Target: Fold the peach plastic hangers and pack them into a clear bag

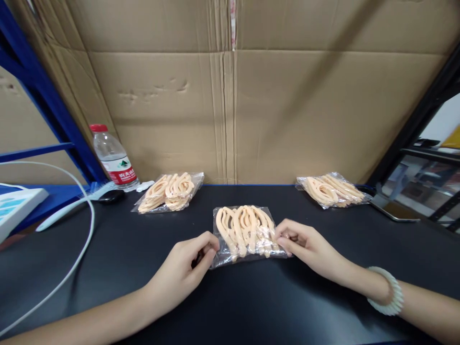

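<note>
A clear plastic bag [246, 232] of peach-coloured looped pieces lies in front of me on the black table [230, 306]. My left hand [192, 258] pinches the bag's left edge between thumb and curled fingers. At the right edge, my right hand [302, 244] has its thumb and fingers closed on the plastic. Inside the bag, the curved pieces overlap one another, and glare on the film hides some of them. Farther back to the left lies a second bag [168, 192] of similar pieces; a third bag [330, 189] rests back right.
A water bottle [117, 160] with a red cap stands back left, beside a dark object [112, 196] and a pale blue brush-like handle [64, 211]. A white cable [91, 225] loops over the left side. Cardboard [287, 105] walls the back. A flat metallic-edged object [393, 211] lies right.
</note>
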The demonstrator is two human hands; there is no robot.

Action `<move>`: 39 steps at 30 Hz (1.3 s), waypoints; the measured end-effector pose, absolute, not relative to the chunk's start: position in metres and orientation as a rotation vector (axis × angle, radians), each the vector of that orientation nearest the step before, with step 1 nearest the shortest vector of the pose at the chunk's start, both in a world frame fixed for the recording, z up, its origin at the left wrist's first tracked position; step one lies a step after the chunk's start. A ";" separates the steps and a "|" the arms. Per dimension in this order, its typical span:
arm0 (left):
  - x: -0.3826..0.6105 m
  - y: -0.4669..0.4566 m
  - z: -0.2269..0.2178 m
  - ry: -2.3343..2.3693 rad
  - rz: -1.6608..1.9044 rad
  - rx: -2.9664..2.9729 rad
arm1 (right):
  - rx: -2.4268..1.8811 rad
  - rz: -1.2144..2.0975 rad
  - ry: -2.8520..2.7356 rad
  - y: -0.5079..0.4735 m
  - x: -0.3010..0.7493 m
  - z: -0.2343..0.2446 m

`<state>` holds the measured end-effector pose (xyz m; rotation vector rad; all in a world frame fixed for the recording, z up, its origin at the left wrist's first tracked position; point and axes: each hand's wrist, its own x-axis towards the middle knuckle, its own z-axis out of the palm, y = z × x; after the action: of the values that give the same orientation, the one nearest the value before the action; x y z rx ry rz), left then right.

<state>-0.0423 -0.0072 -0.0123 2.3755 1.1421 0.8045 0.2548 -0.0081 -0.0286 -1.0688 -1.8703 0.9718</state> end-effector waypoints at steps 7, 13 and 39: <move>-0.044 -0.009 -0.014 1.077 0.810 2.545 | -1.069 0.691 -2.122 -0.014 0.263 -0.024; -0.053 -0.015 -0.013 1.039 0.692 2.729 | -0.994 0.554 -2.251 -0.016 0.271 -0.028; -0.048 0.088 0.011 1.484 1.796 1.762 | -0.839 0.238 -1.499 0.107 0.145 0.028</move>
<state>-0.0479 0.0885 0.0114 1.7618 1.4840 1.7963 0.1449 0.1069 0.0281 -0.8387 -1.4988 0.2376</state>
